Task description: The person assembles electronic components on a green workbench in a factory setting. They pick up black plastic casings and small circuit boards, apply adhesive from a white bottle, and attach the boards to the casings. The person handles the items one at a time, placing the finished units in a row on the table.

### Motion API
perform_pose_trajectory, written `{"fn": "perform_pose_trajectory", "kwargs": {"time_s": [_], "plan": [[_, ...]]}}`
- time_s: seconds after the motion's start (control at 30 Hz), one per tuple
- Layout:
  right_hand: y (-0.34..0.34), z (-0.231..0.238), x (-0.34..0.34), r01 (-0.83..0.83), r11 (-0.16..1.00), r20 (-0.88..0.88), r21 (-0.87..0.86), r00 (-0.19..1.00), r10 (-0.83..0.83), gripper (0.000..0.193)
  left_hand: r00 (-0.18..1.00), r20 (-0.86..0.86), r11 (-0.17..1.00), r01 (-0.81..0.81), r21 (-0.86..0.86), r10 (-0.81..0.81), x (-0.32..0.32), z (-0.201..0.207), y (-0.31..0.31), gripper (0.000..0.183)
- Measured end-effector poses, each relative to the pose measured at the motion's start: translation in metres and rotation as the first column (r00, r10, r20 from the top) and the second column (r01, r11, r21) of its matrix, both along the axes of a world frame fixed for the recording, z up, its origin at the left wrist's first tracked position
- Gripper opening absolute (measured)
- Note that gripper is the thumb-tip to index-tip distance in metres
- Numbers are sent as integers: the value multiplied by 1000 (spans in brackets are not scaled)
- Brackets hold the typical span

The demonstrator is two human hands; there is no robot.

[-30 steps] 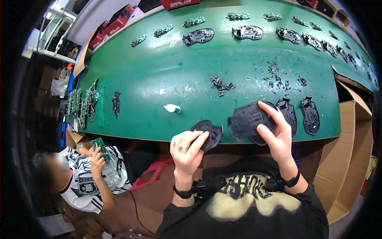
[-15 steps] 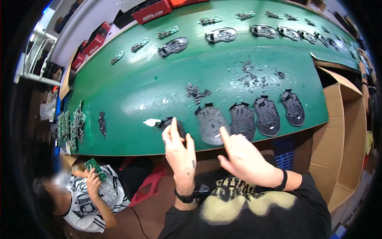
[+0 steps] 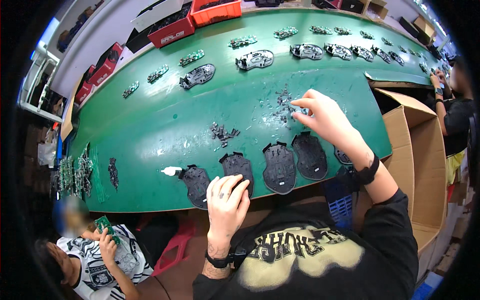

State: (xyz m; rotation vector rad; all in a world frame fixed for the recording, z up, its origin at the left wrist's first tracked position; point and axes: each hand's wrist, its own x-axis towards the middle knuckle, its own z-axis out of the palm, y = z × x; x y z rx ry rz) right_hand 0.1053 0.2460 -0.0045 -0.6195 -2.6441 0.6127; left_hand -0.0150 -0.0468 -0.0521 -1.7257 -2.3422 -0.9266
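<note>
My right hand (image 3: 322,115) hovers over a scatter of small black parts (image 3: 284,97), its thumb and forefinger apart with nothing visible between them. Nearer me, my left hand (image 3: 226,202) has its fingers bent and drawn together, covering the lower part of a black mouse shell (image 3: 235,162); whatever they may hold is hidden. To its left lies another black mouse shell (image 3: 196,184), beside a small white bottle (image 3: 171,171). On the right, two more black mouse shells, one (image 3: 279,165) and another (image 3: 310,152), lie along the table's near edge. A small black pile (image 3: 222,134) sits beyond them.
Green circuit boards (image 3: 243,41) and mouse assemblies (image 3: 255,59) line the green table (image 3: 145,130). An open cardboard box (image 3: 417,155) stands at the right. A seated person (image 3: 107,255) at lower left holds a green board; another person (image 3: 452,105) works far right.
My right hand has moved from a mouse shell out to the scattered small parts. My left hand's fingers have bent and closed together. The view has shifted, showing the table lower and further left.
</note>
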Motion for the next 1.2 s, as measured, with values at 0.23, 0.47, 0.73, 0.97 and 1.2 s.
{"fn": "perform_pose_trajectory", "kwargs": {"time_s": [0.23,0.47,0.73,0.97,1.2], "plan": [[22,-33,-9,-105,994,-9,9,994,105,12,988,9,981,-154,115,154,5,-1,-15,31],[31,-36,-9,-150,982,-43,-118,988,146,11,905,10,903,-424,61,424,-7,-7,-35,32],[36,-28,4,-112,961,-105,-255,991,88,10,933,27,933,-358,-39,359,-10,-14,-27,33],[47,-15,21,3,892,-180,-451,979,-94,8,935,24,927,-354,126,354,-9,-9,-17,28],[33,-9,104,38,745,-262,-666,924,-280,18,922,150,909,307,283,-358,41,14,52,28]]}}
